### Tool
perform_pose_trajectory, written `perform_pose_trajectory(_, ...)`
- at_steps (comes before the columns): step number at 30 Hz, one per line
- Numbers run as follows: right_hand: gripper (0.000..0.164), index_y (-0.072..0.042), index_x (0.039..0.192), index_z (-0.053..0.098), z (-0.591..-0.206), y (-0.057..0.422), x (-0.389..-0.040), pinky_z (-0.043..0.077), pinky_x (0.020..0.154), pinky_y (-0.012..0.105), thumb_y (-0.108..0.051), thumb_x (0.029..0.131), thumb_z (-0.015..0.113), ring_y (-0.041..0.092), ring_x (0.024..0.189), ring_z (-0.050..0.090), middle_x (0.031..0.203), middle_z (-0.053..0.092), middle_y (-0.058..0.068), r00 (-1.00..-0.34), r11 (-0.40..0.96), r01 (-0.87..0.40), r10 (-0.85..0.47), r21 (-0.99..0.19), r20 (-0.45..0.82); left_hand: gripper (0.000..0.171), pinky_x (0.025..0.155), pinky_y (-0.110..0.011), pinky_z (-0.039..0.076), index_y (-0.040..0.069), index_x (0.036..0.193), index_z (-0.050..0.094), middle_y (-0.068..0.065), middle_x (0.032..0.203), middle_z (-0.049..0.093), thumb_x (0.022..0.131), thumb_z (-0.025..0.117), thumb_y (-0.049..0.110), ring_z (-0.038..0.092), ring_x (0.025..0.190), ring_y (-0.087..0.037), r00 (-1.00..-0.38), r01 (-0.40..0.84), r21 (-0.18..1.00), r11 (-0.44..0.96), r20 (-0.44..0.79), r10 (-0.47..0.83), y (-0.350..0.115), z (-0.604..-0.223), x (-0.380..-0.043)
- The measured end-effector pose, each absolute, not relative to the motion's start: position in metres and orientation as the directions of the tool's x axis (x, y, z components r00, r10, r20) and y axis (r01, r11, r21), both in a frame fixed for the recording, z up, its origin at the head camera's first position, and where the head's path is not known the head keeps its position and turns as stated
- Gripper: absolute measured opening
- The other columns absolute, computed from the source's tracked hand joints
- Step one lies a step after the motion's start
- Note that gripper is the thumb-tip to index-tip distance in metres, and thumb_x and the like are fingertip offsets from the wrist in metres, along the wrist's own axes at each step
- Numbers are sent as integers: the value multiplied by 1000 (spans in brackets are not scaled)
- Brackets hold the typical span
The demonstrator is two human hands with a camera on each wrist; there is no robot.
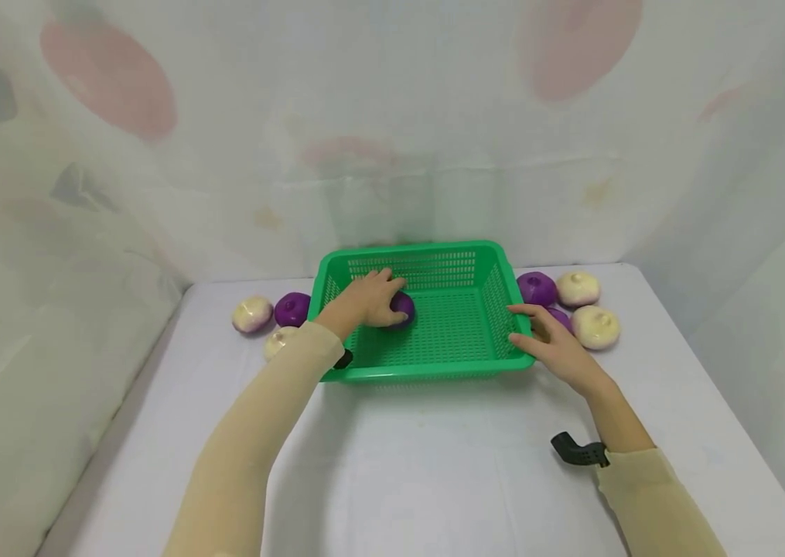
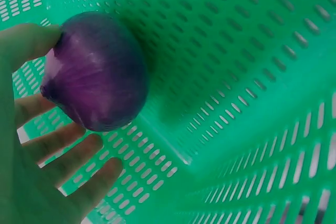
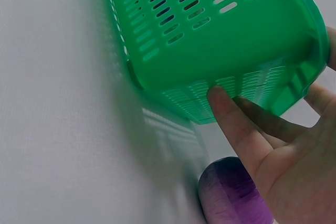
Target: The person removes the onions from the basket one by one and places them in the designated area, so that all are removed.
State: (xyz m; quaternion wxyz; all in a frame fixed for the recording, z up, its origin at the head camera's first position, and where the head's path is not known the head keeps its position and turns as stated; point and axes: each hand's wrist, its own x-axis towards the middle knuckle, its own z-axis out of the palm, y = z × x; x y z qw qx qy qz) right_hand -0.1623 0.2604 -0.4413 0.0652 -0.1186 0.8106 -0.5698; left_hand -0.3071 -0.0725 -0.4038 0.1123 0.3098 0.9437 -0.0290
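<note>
A purple onion (image 2: 97, 72) is held by my left hand (image 1: 371, 300) inside the green plastic basket (image 1: 427, 374), near its left end. The left wrist view shows the thumb on one side of the onion and the fingers near the other. My right hand (image 1: 562, 348) grips the basket's right rim. In the right wrist view its fingers (image 3: 236, 129) reach against the basket's outer wall. Just below that hand in the same view is another purple onion (image 3: 231, 192), partly hidden by it.
Left of the basket lie a purple onion (image 1: 292, 309) and two whitish onions (image 1: 251, 315), one partly behind my left arm. On the right are two purple onions (image 1: 537, 288) and two whitish ones (image 1: 595, 327). White cloth (image 1: 399, 464) covers the table; curtains surround it.
</note>
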Motion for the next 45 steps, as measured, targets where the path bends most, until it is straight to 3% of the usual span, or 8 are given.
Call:
perform_pose_trajectory(4, 55, -12, 152, 38, -441, 259, -163, 33, 110, 61, -28, 104, 61, 40, 145, 32, 158, 35, 19, -963, 325, -121, -266, -938, 32, 62, 96, -52, 49, 17, 152, 45, -14, 145, 45, 99, 59, 45, 48, 127, -33, -771, 599, 45, 799, -237, 591, -70, -408, -306)
perform_pose_trajectory(10, 55, -12, 152, 39, -442, 258, -165, 35, 110, 57, -28, 104, 61, 38, 145, 32, 158, 35, 19, -963, 339, -128, -268, -932, 34, 62, 100, -56, 47, 19, 156, 41, -16, 154, 39, 101, 53, 45, 39, 140, -40, -771, 589, 19, 808, -286, 569, -65, -411, -303)
perform_pose_trajectory(18, 56, -11, 152, 38, -443, 258, -166, 42, 97, 19, -28, 104, 61, 37, 143, 35, 156, 37, 20, -961, 333, -121, -275, -935, 26, 72, 94, -51, 52, 18, 153, 43, -14, 148, 43, 94, 69, 49, 47, 131, -34, -766, 585, 28, 811, -311, 563, -64, -413, -302)
perform_pose_trajectory(20, 57, -12, 152, 38, -442, 258, -166, 43, 99, 22, -29, 104, 61, 37, 143, 36, 156, 37, 20, -961, 330, -118, -277, -937, 23, 71, 95, -51, 51, 18, 153, 44, -14, 149, 42, 94, 69, 47, 45, 134, -36, -767, 583, 25, 812, -311, 561, -64, -412, -302)
perform_pose_trajectory(23, 56, -13, 152, 38, -442, 258, -167, 41, 106, 38, -30, 104, 61, 36, 144, 35, 156, 37, 19, -961, 337, -118, -275, -934, 22, 69, 95, -51, 51, 17, 152, 45, -15, 149, 43, 93, 69, 45, 45, 134, -37, -774, 580, 24, 815, -295, 560, -65, -408, -303)
perform_pose_trajectory(28, 56, -13, 152, 38, -442, 257, -169, 34, 111, 57, -30, 104, 61, 37, 146, 32, 157, 36, 18, -962, 332, -118, -273, -936, 25, 67, 91, -50, 52, 18, 149, 49, -13, 143, 46, 92, 69, 45, 49, 123, -32, -789, 574, 45, 818, -239, 566, -68, -400, -306)
perform_pose_trajectory(37, 56, -12, 153, 38, -444, 259, -171, 29, 113, 62, -29, 104, 61, 41, 148, 28, 159, 32, 20, -960, 326, -122, -278, -937, 28, 64, 88, -50, 50, 20, 145, 51, -11, 141, 47, 89, 67, 47, 48, 119, -31, -792, 585, 60, 809, -176, 585, -72, -379, -304)
perform_pose_trajectory(45, 56, -13, 153, 37, -443, 262, -171, 28, 114, 62, -30, 104, 60, 41, 148, 26, 160, 32, 18, -960, 328, -125, -278, -936, 31, 65, 97, -55, 45, 20, 146, 51, -9, 141, 47, 88, 65, 47, 45, 125, -31, -785, 600, 61, 798, -151, 601, -75, -361, -298)
